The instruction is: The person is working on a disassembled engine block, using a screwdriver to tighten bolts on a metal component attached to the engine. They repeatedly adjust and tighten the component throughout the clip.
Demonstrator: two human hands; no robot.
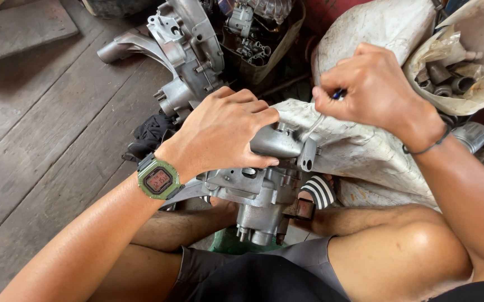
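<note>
My left hand [225, 131] lies flat over the top of a grey metal engine casing [261, 193] that sits between my knees, fingers curled around its rounded upper part [278, 141]. My right hand [373, 86] is closed around a blue-handled tool whose thin metal shaft [313, 127] runs down to the casing's right upper corner. A green digital watch [158, 179] is on my left wrist and a dark band [429, 146] on my right.
A second silver engine case [183, 50] lies on the wooden plank floor [35, 123] behind. A box of small metal parts [256, 39] stands at the back. Dirty white sacks [365, 148] and a bag of metal fittings [454, 72] fill the right side. A black rag [149, 134] lies left of the casing.
</note>
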